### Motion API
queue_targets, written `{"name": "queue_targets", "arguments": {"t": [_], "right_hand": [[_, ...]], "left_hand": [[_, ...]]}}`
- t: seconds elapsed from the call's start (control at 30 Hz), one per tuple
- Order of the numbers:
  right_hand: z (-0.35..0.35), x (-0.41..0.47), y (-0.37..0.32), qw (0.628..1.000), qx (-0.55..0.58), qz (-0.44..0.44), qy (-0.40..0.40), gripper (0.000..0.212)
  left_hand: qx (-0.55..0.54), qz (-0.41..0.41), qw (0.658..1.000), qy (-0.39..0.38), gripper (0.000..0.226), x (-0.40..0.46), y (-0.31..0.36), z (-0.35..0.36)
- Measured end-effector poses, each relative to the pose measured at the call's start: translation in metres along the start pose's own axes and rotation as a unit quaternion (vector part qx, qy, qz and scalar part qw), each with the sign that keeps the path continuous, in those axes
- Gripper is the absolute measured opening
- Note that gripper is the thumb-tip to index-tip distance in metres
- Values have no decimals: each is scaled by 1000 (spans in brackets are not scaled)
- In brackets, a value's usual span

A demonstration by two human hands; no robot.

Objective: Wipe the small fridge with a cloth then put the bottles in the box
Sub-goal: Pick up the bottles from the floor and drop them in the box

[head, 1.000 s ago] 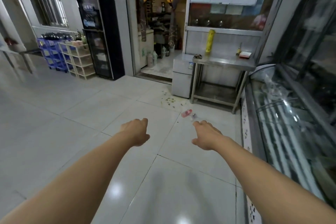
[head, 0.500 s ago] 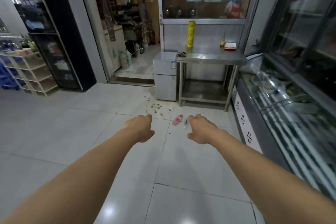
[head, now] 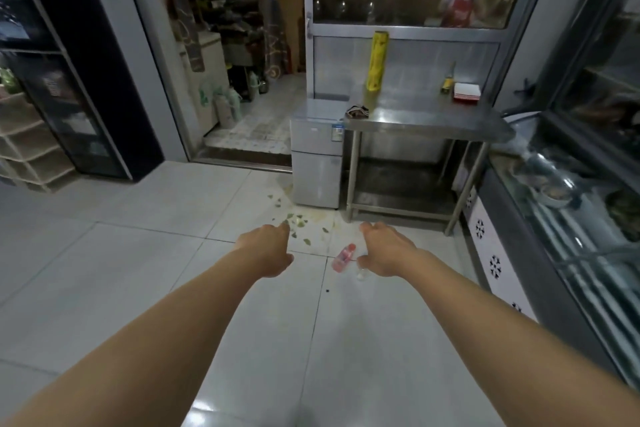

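Fridge, small, silver and two-doored, stands against the steel table; a crumpled dark cloth lies on the table's corner. A pink-labelled bottle lies on the tiled floor between the left hand and right hand, both loosely curled, holding nothing.

One head-worn wide-angle view looks forward and down across the tiled floor, toward the distant small fridge and steel table.
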State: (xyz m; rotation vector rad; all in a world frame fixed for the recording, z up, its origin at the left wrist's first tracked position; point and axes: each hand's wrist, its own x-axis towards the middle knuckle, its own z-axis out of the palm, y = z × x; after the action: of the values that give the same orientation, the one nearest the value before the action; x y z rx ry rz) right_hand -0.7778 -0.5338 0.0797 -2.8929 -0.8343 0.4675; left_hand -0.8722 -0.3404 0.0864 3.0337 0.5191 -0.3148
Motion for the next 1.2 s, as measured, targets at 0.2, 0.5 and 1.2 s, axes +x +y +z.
{"name": "queue_targets", "arguments": {"t": [0.2,0.5,1.2], "right_hand": [[-6,128,11,997,32,68,-17,69],[4,266,57,982,81,157,-64,61],[154,557,240,945,155,229,-172,56]], "left_hand": [[13,49,998,-28,50,155,-23,-1],[56,126,985,-104,50,342,-14,8],[17,122,970,-211,52,661,99,182]]}}
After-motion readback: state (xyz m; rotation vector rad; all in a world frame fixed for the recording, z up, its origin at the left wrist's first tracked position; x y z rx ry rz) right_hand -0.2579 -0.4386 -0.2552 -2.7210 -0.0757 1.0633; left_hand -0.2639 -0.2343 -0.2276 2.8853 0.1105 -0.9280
